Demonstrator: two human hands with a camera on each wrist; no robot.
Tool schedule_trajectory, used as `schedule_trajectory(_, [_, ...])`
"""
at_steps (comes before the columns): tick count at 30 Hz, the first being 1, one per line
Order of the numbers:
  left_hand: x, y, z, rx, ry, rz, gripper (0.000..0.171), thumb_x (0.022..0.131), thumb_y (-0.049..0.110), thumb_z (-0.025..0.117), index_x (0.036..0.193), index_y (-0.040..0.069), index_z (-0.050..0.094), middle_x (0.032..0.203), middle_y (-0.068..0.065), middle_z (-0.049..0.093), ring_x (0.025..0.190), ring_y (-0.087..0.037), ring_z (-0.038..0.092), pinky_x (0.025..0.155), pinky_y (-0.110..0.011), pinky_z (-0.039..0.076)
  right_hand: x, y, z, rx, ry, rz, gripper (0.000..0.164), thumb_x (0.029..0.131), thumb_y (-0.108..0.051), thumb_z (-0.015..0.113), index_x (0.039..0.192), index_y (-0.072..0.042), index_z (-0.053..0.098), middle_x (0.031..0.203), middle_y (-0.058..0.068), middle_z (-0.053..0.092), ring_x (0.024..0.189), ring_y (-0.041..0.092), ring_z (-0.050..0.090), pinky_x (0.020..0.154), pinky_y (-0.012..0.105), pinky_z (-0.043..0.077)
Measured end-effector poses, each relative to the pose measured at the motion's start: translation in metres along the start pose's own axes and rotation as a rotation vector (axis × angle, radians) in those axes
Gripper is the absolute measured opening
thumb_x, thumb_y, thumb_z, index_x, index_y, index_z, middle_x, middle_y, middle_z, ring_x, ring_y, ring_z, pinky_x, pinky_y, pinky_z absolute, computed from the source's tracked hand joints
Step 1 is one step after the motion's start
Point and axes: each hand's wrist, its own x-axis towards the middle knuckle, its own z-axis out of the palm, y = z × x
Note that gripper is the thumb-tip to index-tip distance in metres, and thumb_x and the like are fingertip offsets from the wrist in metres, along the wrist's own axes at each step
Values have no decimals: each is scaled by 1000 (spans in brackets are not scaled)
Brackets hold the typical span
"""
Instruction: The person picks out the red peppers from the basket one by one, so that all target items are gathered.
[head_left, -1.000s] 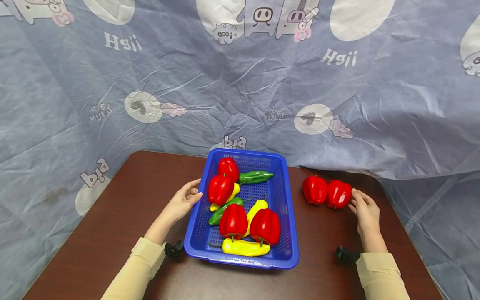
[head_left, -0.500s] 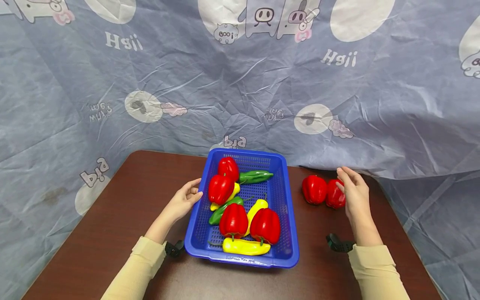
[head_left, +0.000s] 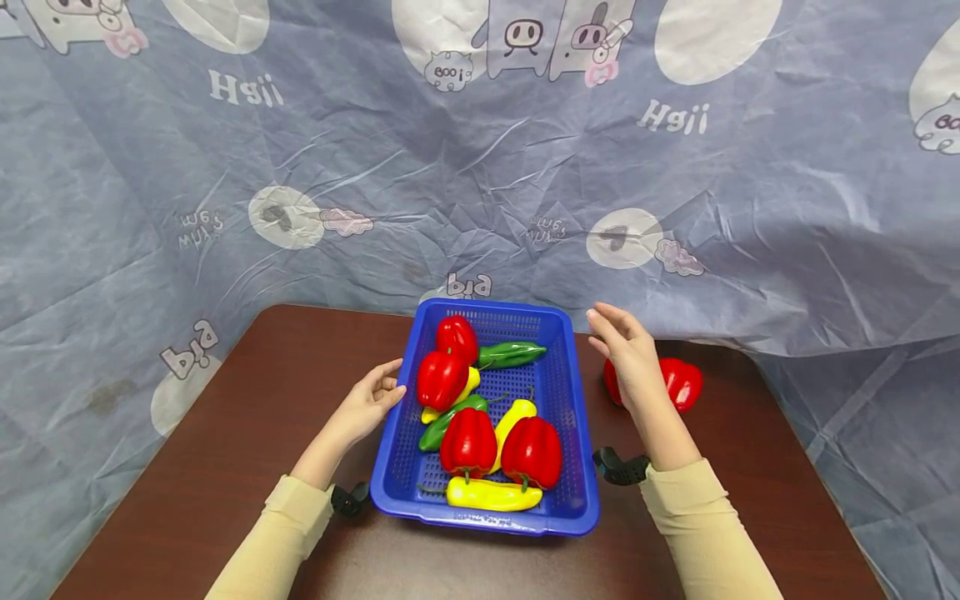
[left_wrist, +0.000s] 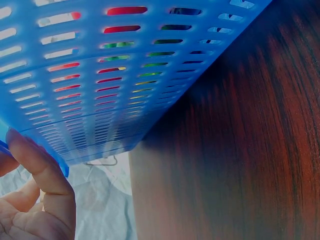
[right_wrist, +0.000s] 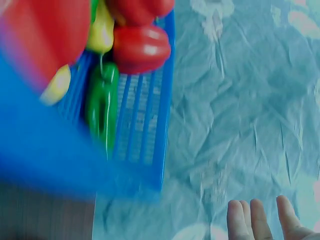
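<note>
A blue plastic basket stands on the brown table, holding red bell peppers, yellow peppers and green peppers. At its left rim, my left hand pinches the edge; the left wrist view has the thumb against the rim, beside the slotted wall. My right hand is raised just beyond the basket's right rim, fingers extended and holding nothing. Behind my right wrist, two more red bell peppers lie on the table, the left one largely hidden by the arm.
The dark wooden table stretches to both sides of the basket. A grey-blue printed cloth hangs behind its back edge. Black wrist straps sit at both cuffs.
My right hand has left the two red bell peppers on the right, rising and travelling left to the basket's right rim. The left hand keeps its place on the basket.
</note>
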Motion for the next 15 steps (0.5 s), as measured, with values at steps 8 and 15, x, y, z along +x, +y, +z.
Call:
schedule_trajectory(8, [0,-1,0,-7,-13,-3,56,100,7,55,150,-3,32,112,-26,57,89,-16,63,72,-23,53,2,7,37,-37,-115,-7,56,97,-27,61,144,-1,44,149,16,44,137,26,44,112,43,39])
schedule_trajectory(15, [1,-1,0,-10,-10,-4,56,100,6,55,150,-3,32,110,-25,57,87,-14,62,70,-24,54,-1,15,72,-95,-202,41,57,95,-31,65,142,-5,47,144,13,48,131,29,50,110,46,41])
